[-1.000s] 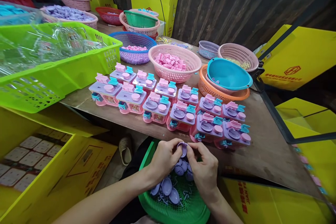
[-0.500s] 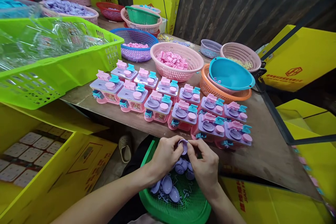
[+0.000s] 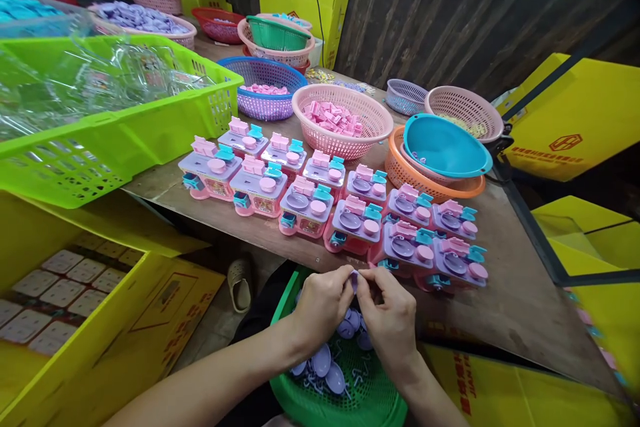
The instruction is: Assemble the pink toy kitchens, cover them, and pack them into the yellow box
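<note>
Between the fingertips of both hands is a small purple plastic dish (image 3: 355,281), mostly hidden by the fingers. My left hand (image 3: 323,303) pinches it from the left, and my right hand (image 3: 389,310) grips its other side. Below them a green basket (image 3: 295,397) holds loose purple dishes (image 3: 335,377) and thin curled purple pieces. Just beyond my hands, small pink and purple toy play sets (image 3: 306,210) stand in two rows on the table. Those toward the right carry a purple dish on top; several at the left show a bare slot there.
A pink basket (image 3: 370,123) of pink parts stands behind the rows, with a blue basket (image 3: 240,70) beside it. Stacked bowls (image 3: 447,147) are at the right. A lime-green crate (image 3: 125,123) of clear plastic pieces is at the left, above an open yellow carton (image 3: 170,300).
The purple dish has turned in my fingers, so less of its face shows, and my hands have drawn closer together around it. The whole view has shifted slightly.
</note>
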`<state>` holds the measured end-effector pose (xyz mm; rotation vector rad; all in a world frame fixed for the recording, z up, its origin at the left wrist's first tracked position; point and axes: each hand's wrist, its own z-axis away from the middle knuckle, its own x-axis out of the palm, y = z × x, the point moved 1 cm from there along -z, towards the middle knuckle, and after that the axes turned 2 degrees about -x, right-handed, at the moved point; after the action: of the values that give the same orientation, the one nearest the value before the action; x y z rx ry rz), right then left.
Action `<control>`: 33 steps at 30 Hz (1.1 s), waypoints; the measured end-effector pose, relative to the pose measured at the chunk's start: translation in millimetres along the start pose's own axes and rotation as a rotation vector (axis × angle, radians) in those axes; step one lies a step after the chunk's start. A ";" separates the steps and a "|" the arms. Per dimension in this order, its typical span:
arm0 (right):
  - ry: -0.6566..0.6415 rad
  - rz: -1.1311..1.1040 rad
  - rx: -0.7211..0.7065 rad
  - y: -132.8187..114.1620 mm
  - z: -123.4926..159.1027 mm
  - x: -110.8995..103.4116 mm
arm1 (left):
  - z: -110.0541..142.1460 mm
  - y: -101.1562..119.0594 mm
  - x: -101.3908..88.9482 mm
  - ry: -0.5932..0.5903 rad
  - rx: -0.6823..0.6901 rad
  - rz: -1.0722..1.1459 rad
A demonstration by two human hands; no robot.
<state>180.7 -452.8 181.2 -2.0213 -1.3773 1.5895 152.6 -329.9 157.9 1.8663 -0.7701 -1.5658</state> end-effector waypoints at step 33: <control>-0.498 0.625 -0.688 2.8 -243.4 93.1 | -177.5 -70.1 -151.8 -0.124 0.125 -0.406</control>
<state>386.7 -296.8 214.3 -2.7885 -1.7543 2.2146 310.3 -158.8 230.7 2.1318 -0.5748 -1.9349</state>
